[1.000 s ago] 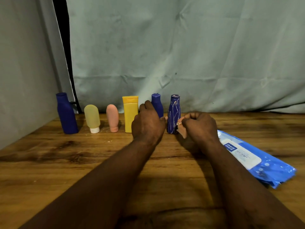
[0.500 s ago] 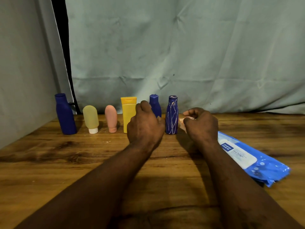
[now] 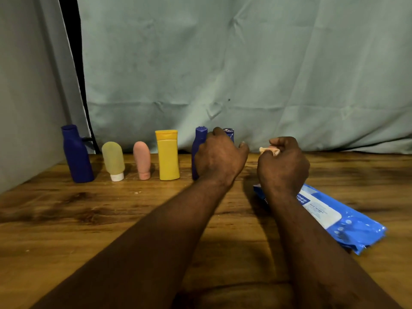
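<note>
One big blue bottle point(image 3: 77, 157), one plain blue bottle point(image 3: 200, 139), one swirly blue bottle point(image 3: 229, 131). One yellow bottle point(image 3: 168, 159). One green tube point(image 3: 113, 158). One pink tube point(image 3: 142, 159). One pack of wipes point(image 3: 347, 221). One small wipe point(image 3: 268, 150).

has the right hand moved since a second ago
Yes. The right hand, gripping a crumpled wipe, has shifted right, away from the standing yellow bottle; the wipe no longer touches the patterned blue bottle.

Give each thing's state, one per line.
Tall blue bottle: upright.
Green tube: standing on its cap.
Pink tube: standing on its cap.
Yellow bottle: upright, cap shut.
Small blue bottle: upright, capped.
Patterned bottle: upright, gripped by left hand.
Wipe: crumpled in right hand.
Wipes pack: lying flat.
</note>
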